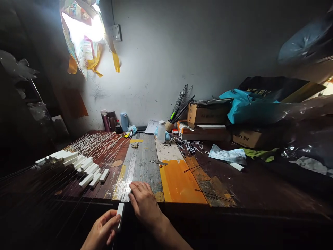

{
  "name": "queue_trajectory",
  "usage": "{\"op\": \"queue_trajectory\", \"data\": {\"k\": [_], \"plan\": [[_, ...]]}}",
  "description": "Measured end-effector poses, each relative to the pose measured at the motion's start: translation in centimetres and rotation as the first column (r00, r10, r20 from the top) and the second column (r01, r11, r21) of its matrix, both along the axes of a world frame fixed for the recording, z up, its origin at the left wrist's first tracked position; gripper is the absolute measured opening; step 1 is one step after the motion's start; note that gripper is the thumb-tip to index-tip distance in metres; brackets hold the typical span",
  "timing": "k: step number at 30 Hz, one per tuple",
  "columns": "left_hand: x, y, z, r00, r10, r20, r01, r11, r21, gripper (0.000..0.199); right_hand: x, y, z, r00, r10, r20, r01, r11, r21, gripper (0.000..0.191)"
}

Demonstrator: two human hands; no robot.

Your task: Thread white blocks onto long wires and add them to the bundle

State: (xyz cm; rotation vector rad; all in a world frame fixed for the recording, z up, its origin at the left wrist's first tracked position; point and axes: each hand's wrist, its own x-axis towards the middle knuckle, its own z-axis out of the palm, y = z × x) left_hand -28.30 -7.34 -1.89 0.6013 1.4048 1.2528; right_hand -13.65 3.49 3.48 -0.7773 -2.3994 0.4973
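My left hand (102, 227) is closed on a small white rectangular block (120, 211), held upright just off the table's front edge. Above and to the right, my right hand (145, 201) rests on the grey board beside a metal ruler (132, 166). Its fingers are together and bent, with the thumb tucked close; what lies under the fingertips, if anything, is hidden. To the left lies a heap of similar white blocks (85, 165) with long thin rods (100, 144) around them, fanning toward the back and front.
A small steel scale (157, 162) crosses the grey board. Right of it are an orange strip (182, 182), thin black sticks (212, 195) and a face mask (227, 153). A white bottle (161, 132), flasks (124, 121) and cardboard boxes (205, 113) stand at the back.
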Motion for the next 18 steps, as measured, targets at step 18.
{"op": "queue_trajectory", "data": {"k": [18], "plan": [[-0.3,1.2,-2.2,0.976,0.063,0.207,-0.072,0.997,0.035,0.048,-1.2,0.6,-0.6,0.995,0.032,0.091,-0.03,0.999,-0.017,0.03]]}}
